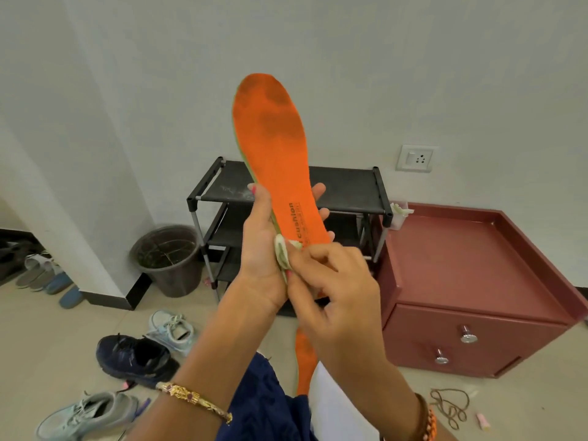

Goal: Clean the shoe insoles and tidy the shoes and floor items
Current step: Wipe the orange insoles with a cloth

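Left fingers: the left hand (264,246) has its fingers (318,189) curled round the heel half of the orange insole (273,144), holding it upright in front of the shoe rack (350,189).
Right fingers: the right hand (334,291) pinches a small pale cloth (283,253) against the insole's heel edge, fingers bent round the wad.
Far left: sandals and slippers (47,275) lie in a loose row by the wall corner.
Left floor: a bucket (168,259) stands beside the rack; a pale sneaker (173,329), a dark navy shoe (133,358) and a grey sneaker (86,415) lie scattered, none on the rack.
Centre: the insole's toe area shows dark grime, so the wiping looks early or partial.
Below the hands: a second orange insole (305,361) rests on the lap, also marked.
Right: a red cabinet (477,281) sits just beside the rack.
Far right floor: a tangled cord (448,409) and a small pink piece (483,420) wait to be picked up.
Progress: judged as early; both insoles, the shoes and the floor bits are left to do.
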